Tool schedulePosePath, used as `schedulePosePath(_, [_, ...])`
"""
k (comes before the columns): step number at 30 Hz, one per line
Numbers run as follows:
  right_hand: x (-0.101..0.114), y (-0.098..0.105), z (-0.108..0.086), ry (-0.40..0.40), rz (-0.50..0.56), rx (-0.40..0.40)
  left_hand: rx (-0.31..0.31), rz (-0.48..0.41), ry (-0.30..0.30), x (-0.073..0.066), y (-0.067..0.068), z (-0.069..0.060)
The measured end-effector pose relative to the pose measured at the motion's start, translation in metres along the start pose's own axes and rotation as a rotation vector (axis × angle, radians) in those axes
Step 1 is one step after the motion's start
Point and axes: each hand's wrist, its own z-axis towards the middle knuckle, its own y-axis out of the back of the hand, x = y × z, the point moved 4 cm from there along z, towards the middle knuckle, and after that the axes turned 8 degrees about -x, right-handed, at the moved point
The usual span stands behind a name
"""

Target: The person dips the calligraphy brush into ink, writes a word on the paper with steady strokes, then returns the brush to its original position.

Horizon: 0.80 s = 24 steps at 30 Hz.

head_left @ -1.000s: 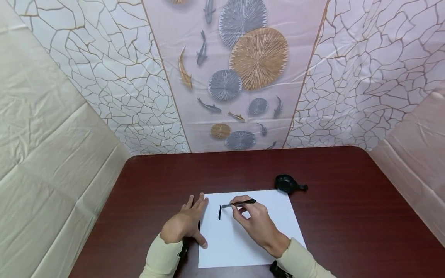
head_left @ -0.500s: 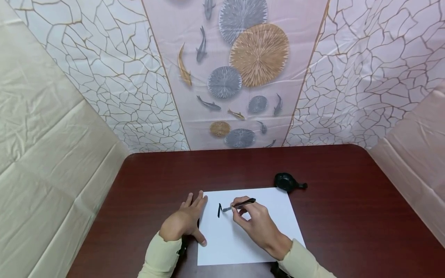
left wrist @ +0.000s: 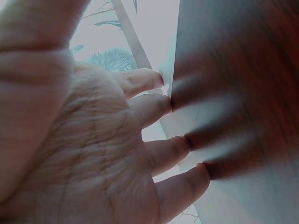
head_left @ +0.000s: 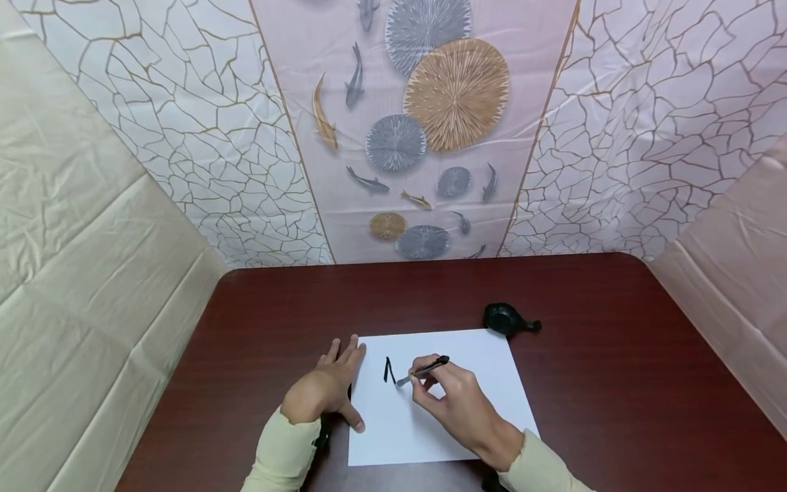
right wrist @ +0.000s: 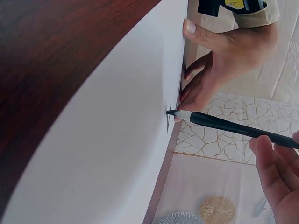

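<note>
A white sheet of paper (head_left: 443, 424) lies on the table, with two joined black strokes (head_left: 390, 370) near its upper left. My right hand (head_left: 461, 396) pinches a black-handled ink brush (head_left: 427, 367); in the right wrist view the dark tip of the brush (right wrist: 201, 119) touches the paper at the strokes. At the sheet's left edge rests my left hand (head_left: 327, 387), fingers spread, thumb and fingertips on the paper's border. In the left wrist view the left hand's fingers (left wrist: 173, 154) reach down to the surface, apart from one another.
A small black dish with a short handle (head_left: 505, 319) stands at the paper's upper right corner. The dark red-brown table (head_left: 615, 369) extends to both sides. Patterned cloth (head_left: 455, 96) hangs behind its far edge.
My right hand has drawn the brush down and slightly right, leaving a second slanted stroke joined to the first. The left hand stays on the paper's edge; the head view shifts slightly.
</note>
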Motion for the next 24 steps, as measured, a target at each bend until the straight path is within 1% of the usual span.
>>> schedulePosePath(8, [-0.003, 0.002, 0.002, 0.018, 0.024, -0.013, 0.006, 0.005, 0.003, 0.000, 0.000, 0.001])
schedulePosePath(18, [-0.018, 0.000, 0.014, -0.006, -0.032, -0.038, 0.021, 0.035, 0.009, 0.002, -0.002, 0.004])
schedulePosePath(24, [-0.023, -0.001, 0.020, -0.021, -0.060, -0.037, 0.017, 0.022, 0.023, 0.002, -0.002, 0.003])
